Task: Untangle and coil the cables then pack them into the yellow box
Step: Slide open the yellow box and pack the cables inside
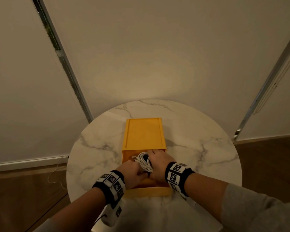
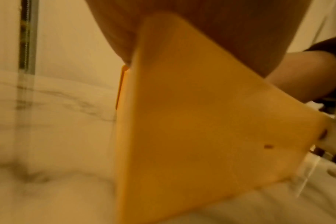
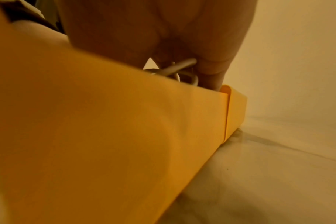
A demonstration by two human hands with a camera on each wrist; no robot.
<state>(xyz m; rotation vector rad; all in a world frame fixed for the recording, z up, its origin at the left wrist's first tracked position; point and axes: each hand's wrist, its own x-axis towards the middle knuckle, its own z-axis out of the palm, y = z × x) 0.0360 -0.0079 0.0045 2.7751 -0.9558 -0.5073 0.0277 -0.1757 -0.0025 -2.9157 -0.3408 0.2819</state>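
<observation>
Both hands, left [image 1: 132, 173] and right [image 1: 157, 164], grasp the coiled white cable [image 1: 143, 160], packing it into the yellow plastic drawer box [image 1: 144, 131]; next, release and shut the drawer.

Round marble table [image 1: 208, 148] (grey-veined), pale blinds [image 1: 141, 47], wood floor [image 1: 23, 190]

Yellow box [image 2: 182, 121] fills the middle of the view, one outer wall and a vertical corner edge seen close, blurred. It stands on the marble-veined tabletop [image 2: 54, 151]. Left hand [image 2: 182, 27] is seen above the box's upper edge; fingers hidden. Another forearm [image 2: 301, 75] is seen at right, beyond the box.
</observation>
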